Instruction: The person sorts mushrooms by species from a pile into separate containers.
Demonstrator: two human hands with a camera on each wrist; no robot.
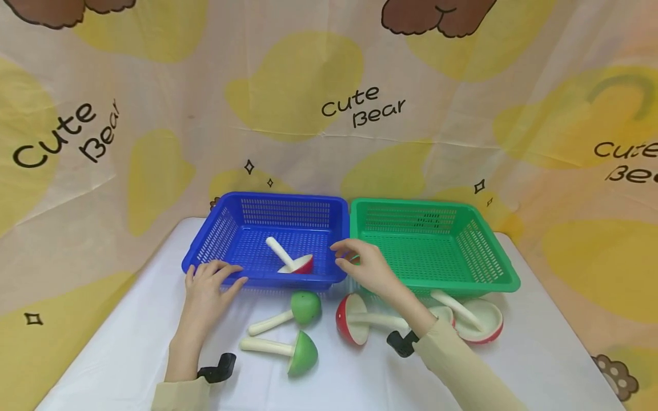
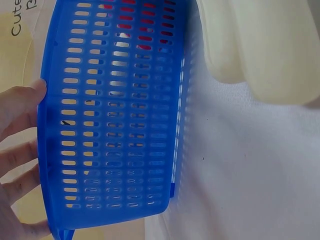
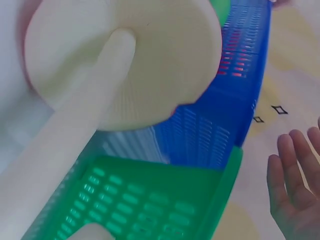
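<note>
My left hand [image 1: 208, 291] rests on the front left rim of the blue basket [image 1: 293, 278], with its fingers spread over the edge. The left wrist view shows its fingertips against that rim [image 2: 44, 150]. Over the neighbouring sides of the two baskets hovers my right hand [image 1: 369, 265], fingers loosely bent and holding nothing. It is nearest the blue basket's right rim; the green basket [image 1: 452, 286] stands just beside. Inside the blue basket lies a toy mushroom [image 1: 304, 265] with a red cap and white stem, its stem slanting up.
Two green-capped toy mushrooms [image 1: 304, 355] lie on the white table [image 1: 349, 388] before the blue basket. Red-capped mushrooms [image 1: 343, 319] lie before the green basket, partly hidden by my right arm. A printed cloth [image 1: 308, 165] hangs behind.
</note>
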